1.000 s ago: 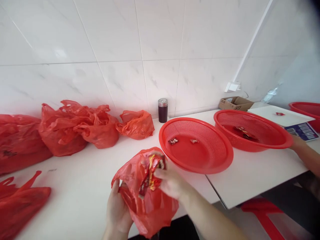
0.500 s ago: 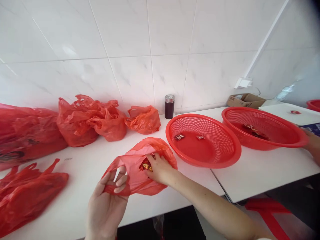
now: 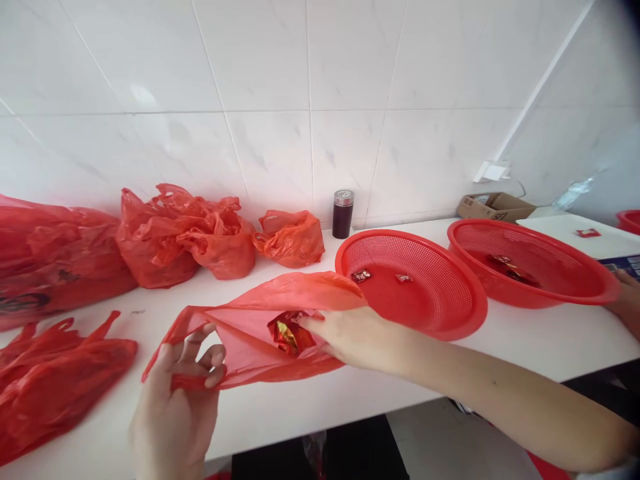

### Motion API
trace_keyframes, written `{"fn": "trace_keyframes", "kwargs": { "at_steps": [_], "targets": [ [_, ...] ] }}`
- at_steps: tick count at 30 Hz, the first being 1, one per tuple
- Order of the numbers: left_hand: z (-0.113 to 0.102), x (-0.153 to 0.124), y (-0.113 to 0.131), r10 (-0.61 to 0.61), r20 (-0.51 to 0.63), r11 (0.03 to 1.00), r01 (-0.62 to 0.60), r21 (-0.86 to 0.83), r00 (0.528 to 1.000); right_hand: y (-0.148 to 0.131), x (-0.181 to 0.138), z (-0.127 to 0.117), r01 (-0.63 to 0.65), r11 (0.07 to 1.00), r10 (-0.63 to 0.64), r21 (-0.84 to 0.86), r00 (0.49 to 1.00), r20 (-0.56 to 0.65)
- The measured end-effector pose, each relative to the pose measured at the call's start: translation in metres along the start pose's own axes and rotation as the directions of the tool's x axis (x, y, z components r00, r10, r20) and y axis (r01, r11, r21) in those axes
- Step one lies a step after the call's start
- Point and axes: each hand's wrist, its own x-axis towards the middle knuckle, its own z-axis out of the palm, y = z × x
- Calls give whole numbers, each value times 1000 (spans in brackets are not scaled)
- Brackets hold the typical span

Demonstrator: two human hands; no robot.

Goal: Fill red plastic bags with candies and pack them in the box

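My left hand (image 3: 173,407) pinches the handle edge of a thin red plastic bag (image 3: 260,327) and pulls it open to the left over the white counter (image 3: 300,407). Inside the bag's mouth is my right hand (image 3: 350,337), fingers closed on a bunch of red and gold wrapped candies (image 3: 287,333). Just to the right stands a red mesh basket (image 3: 450,317) with two small wrapped candies (image 3: 361,275) on its floor.
Several filled red bags (image 3: 185,233) line the tiled wall, and flat empty ones (image 3: 55,373) lie at the left. A dark jar (image 3: 343,213), a second red basket (image 3: 585,290), a cardboard box (image 3: 493,206) and another person's hand (image 3: 625,300) are at the right.
The bag was held up near me with the candies above it. It now lies stretched open sideways on the counter, and my right hand has gone into it with the candies.
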Motion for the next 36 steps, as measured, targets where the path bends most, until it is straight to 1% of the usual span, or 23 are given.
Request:
{"fn": "trace_keyframes", "kwargs": {
  "at_steps": [2,3,4,5,6,7,8,9,10,11,12,14,15,16,18,22,24,26,28,30,33,35,36],
  "targets": [
    [-2,4,-3,25,47,998,-28,56,999,12,-5,-19,107,988,-114,108,992,60],
    [-2,5,-6,6,70,997,-12,83,998,22,-7,-28,115,979,-124,168,991,48],
    [-2,6,-8,-30,90,993,20,115,995,36,-7,-36,89,973,-95,213,995,17],
    [-1,6,-11,-71,110,987,54,149,991,53,-7,-43,27,973,-25,227,1000,-13],
    [0,5,-14,-106,131,980,81,184,986,73,-7,-48,-87,977,93,197,995,-22],
    [2,4,-17,-132,150,972,97,216,980,95,-7,-51,-231,965,234,126,972,-16],
    [3,3,-19,-144,163,966,103,238,976,118,-7,-51,-393,919,392,18,919,25],
    [5,1,-22,-146,167,963,101,251,975,140,-7,-49,-558,822,568,-117,818,88],
    [5,0,-23,-145,161,961,100,258,976,160,-8,-45,-641,745,664,-185,739,113],
    [5,0,-25,-146,146,960,104,260,978,178,-10,-40,-691,682,729,-238,670,143],
    [4,-1,-26,-149,125,960,113,257,981,194,-12,-35,-718,643,765,-267,621,174],
    [1,-1,-26,-155,75,961,133,241,985,215,-15,-25,-723,631,776,-283,580,248],
    [-1,0,-26,-156,51,962,140,233,986,221,-14,-21,-716,637,770,-286,570,287],
    [-3,0,-26,-155,30,963,144,227,988,225,-13,-18,-705,650,757,-284,571,318],
    [-8,0,-26,-145,12,964,139,227,989,226,-4,-14,-671,692,719,-267,609,335],
    [-21,0,-27,-71,4,968,68,242,997,216,23,-1,-565,795,604,-221,771,203],
    [-32,0,-29,-8,-6,962,9,274,1000,209,34,9,-501,843,533,-197,828,172],
    [-44,-2,-30,46,-10,949,-40,314,999,204,40,19,-454,875,481,-170,858,181],
    [-56,-5,-30,78,-23,934,-65,350,997,205,42,24,-434,890,455,-140,868,200],
    [-65,-11,-28,91,-57,928,-64,366,994,208,40,19,-434,896,445,-99,869,217],
    [-70,-20,-22,77,-70,931,-47,362,995,204,36,-5,-441,897,437,-26,877,201],
    [-68,-26,-20,75,-51,934,-52,352,996,183,32,-28,-426,901,414,84,901,130],
    [-66,-28,-20,84,-37,938,-67,341,996,165,31,-38,-394,903,384,171,919,91]
  ]
}}
